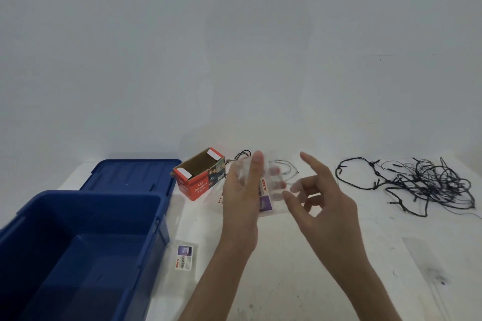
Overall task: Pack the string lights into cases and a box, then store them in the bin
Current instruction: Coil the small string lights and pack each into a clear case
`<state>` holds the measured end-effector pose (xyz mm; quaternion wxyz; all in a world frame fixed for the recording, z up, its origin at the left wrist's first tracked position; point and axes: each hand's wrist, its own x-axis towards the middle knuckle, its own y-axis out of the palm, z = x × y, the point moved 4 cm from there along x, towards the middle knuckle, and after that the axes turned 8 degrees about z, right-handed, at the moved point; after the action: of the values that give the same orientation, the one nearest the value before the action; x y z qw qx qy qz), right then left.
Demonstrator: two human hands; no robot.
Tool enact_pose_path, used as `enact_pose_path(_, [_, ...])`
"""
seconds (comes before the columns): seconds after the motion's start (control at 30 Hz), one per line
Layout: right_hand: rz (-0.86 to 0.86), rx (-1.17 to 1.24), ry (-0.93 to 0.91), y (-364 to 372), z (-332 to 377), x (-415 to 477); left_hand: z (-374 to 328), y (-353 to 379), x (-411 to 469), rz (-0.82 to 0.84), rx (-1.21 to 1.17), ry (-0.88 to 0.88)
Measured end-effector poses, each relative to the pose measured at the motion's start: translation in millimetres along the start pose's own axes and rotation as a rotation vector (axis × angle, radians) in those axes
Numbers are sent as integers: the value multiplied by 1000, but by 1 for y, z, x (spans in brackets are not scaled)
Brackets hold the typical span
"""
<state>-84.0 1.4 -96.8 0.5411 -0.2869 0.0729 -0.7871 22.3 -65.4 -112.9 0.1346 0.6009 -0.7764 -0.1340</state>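
Note:
My left hand (242, 190) holds a clear plastic case (271, 185) with a purple and red label up above the table, thumb on its near face. Beside it my right hand (313, 195) hovers with loose, spread fingers, fingertips at the case's right edge. A second clear case (184, 257) lies flat by the open blue bin (78, 242). An open red cardboard box (199, 173) stands behind. A tangle of black string lights (422, 185) sprawls at the right. A thin light string (287, 168) lies behind the held case.
The blue bin lid (135, 174) lies behind the bin, next to the red box. The white table (300, 268) meets a plain wall at the back. Dark smudges mark the table at the right front.

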Motion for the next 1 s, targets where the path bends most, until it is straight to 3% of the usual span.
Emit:
enact_pose_path(0.07, [-36,-49,-31,-1,1,0,-1,0,0,-10,15,9])
enact_pose_path(0.2, [-84,179,36,-9,-2,5,-1,-3,3,13,-36,-37])
enact_pose_path(0.27, [-7,224,9,-11,-1,7,2,-6,6,31,-75,-85])
enact_pose_path(0.47, [336,80,-123,-14,2,10,8,-9,12,65,-238,-210])
enact_pose_path(0.57, [419,-54,-157,-14,-2,12,9,-9,15,68,-272,-223])
enact_pose_path(0.87, [167,32,-200,-11,-4,25,12,-5,23,89,-249,-219])
enact_pose_path(1.0, [95,-38,-205,-7,-7,28,10,-4,26,78,-170,-144])
